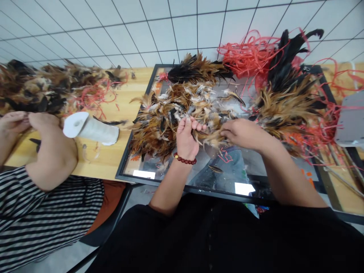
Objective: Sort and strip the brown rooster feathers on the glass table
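At centre frame, left hand (187,140) and right hand (241,133) meet the feathers (203,102).
The left pinches some in curled fingers; the right's grip I cannot tell.

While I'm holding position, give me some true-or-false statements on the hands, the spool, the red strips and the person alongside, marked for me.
1. The left hand has a beaded bracelet at its wrist. True.
2. The white spool stands upright on the glass panel. False: it lies on its side on the wooden table, outside the panel's black frame.
3. The right hand is out over the far wall tiles. False: it is over the panel, by the loose feathers.
4. A tangle of red strips lies toward the panel's far side. True.
5. The neighbouring person's shirt is plain. False: it is striped.
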### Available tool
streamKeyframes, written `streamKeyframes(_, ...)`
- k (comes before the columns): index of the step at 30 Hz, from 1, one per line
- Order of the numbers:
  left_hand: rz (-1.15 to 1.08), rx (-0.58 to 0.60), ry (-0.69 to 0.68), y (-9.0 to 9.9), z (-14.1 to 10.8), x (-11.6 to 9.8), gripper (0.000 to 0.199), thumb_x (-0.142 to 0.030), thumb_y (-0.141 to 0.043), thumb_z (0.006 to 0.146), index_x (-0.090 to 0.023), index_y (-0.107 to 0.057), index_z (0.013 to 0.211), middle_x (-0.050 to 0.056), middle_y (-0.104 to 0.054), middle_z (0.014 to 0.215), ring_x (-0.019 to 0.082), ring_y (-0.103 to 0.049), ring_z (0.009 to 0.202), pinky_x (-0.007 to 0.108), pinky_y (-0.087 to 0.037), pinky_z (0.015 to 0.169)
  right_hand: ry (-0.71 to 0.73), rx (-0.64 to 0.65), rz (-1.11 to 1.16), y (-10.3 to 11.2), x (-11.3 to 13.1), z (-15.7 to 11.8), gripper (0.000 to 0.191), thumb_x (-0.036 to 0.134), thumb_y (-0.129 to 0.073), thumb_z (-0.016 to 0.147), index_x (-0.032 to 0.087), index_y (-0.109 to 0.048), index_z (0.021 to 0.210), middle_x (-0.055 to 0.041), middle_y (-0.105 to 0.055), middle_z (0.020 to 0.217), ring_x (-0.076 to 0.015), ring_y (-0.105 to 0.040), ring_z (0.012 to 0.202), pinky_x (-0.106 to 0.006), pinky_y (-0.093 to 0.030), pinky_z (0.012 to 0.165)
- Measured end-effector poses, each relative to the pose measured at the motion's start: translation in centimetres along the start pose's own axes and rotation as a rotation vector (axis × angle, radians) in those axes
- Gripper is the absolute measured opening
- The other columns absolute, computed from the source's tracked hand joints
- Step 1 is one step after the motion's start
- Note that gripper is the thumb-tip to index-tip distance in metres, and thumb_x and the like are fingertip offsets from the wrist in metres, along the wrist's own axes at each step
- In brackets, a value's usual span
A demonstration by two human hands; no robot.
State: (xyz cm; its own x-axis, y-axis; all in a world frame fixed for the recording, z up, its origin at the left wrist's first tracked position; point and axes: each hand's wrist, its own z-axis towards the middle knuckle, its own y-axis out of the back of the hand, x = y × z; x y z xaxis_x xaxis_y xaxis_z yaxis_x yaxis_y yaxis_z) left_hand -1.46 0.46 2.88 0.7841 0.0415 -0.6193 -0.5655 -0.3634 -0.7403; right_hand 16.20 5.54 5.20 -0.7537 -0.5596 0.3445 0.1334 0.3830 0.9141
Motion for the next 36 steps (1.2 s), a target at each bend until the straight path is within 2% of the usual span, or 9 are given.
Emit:
streamKeyframes(5, 0.096, 0.026, 0.088, 0.4, -0.4, 0.5, 0.019, -0.024, -0.064, 0.095, -0.017, -0.055, 0.08, -0.008, -0.046, 0.059, 0.0, -0.028, 0.04, 0.013, -0.022, 0.039, 0.008, 0.244, -0.026, 0.5, 0.4, -0.7, 0.012, 0.027, -0.063, 0.078, 0.022, -0.073, 0.079, -0.0034, -0.071, 0.077, -0.0163, -0.058, 0.066, -0.029, -0.031, 0.06)
streamKeyframes(7, 0.12, 0.042, 0.113, 0.4, -0.6, 0.9, 0.018, -0.024, -0.065, 0.094, -0.017, -0.056, 0.08, -0.008, -0.046, 0.058, 0.0, -0.028, 0.04, 0.012, -0.021, 0.038, -0.041, 0.247, -0.061, -0.4, 1.2, -0.4, 0.003, 0.024, -0.069, 0.071, 0.022, -0.071, 0.069, -0.0035, -0.066, 0.068, -0.016, -0.054, 0.059, -0.03, -0.028, 0.057)
streamKeyframes(10, 0.17, 0.044, 0.131, 0.3, -0.9, 1.5, 0.018, -0.024, -0.065, 0.093, -0.017, -0.057, 0.079, -0.008, -0.047, 0.059, 0.0, -0.027, 0.04, 0.012, -0.02, 0.039, -0.087, 0.223, -0.053, -1.7, 1.9, 0.1, 0.014, 0.015, -0.073, 0.063, 0.022, -0.064, 0.055, -0.0023, -0.055, 0.055, -0.0144, -0.046, 0.051, -0.031, -0.023, 0.055)
streamKeyframes(14, 0.284, 0.087, 0.145, 0.0, -0.9, 1.8, 0.017, -0.023, -0.068, 0.091, -0.016, -0.059, 0.078, -0.007, -0.051, 0.06, -0.001, -0.029, 0.04, 0.013, -0.018, 0.039, 0.092, 0.184, 0.183, -1.0, 0.7, 0.1, 0.013, 0.013, -0.07, 0.067, 0.021, -0.067, 0.057, 0.0009, -0.059, 0.054, -0.0114, -0.045, 0.049, -0.029, -0.028, 0.056)
streamKeyframes(20, 0.398, 0.276, 0.378, -1.0, -0.4, 1.6, 0.015, -0.02, -0.069, 0.089, -0.014, -0.061, 0.078, -0.007, -0.049, 0.058, -0.001, -0.03, 0.04, 0.014, -0.02, 0.04, 0.06, -0.302, 0.608, 1.2, -1.4, -0.3, 0.015, 0.034, -0.076, 0.077, 0.021, -0.075, 0.07, -0.0017, -0.069, 0.065, -0.0138, -0.057, 0.06, -0.028, -0.04, 0.06)
streamKeyframes(24, 0.399, 0.458, 0.533, -1.6, 0.0, 1.9, 0.017, -0.021, -0.067, 0.091, -0.013, -0.06, 0.078, -0.006, -0.049, 0.058, 0.001, -0.036, 0.041, 0.014, -0.026, 0.041, -0.056, -0.48, 0.851, 0.6, -1.3, 0.4, 0.018, 0.035, -0.081, 0.075, 0.02, -0.072, 0.069, -0.0012, -0.063, 0.058, -0.0127, -0.052, 0.053, -0.027, -0.037, 0.051)
streamKeyframes(28, 0.323, 0.435, 0.496, -1.5, 0.2, 2.2, 0.017, -0.023, -0.064, 0.093, -0.013, -0.058, 0.08, -0.004, -0.053, 0.061, 0.002, -0.039, 0.044, 0.014, -0.028, 0.042, -0.067, -0.629, 1.088, 0.3, -1.1, 1.1, 0.029, 0.04, -0.085, 0.072, 0.02, -0.064, 0.069, -0.0003, -0.062, 0.063, -0.0095, -0.046, 0.053, -0.024, -0.032, 0.047)
streamKeyframes(32, 0.252, 0.396, 0.475, -0.7, 0.7, 2.0, 0.02, -0.026, -0.071, 0.089, -0.014, -0.058, 0.081, -0.004, -0.052, 0.064, 0.001, -0.037, 0.044, 0.013, -0.024, 0.041, -0.097, -0.63, 1.312, 1.1, -1.0, 1.0, 0.04, 0.053, -0.081, 0.075, 0.024, -0.052, 0.075, 0.0009, -0.062, 0.068, -0.0086, -0.041, 0.049, -0.023, -0.024, 0.042)
streamKeyframes(36, 0.254, 0.368, 0.488, 0.2, 0.9, 1.7, 0.019, -0.025, -0.072, 0.088, -0.013, -0.059, 0.079, -0.006, -0.048, 0.061, 0.001, -0.034, 0.043, 0.013, -0.022, 0.04, -0.099, -0.736, 1.395, 1.9, -1.3, 0.6, 0.042, 0.049, -0.081, 0.076, 0.026, -0.046, 0.076, 0.0056, -0.05, 0.06, -0.0083, -0.037, 0.048, -0.024, -0.024, 0.044)
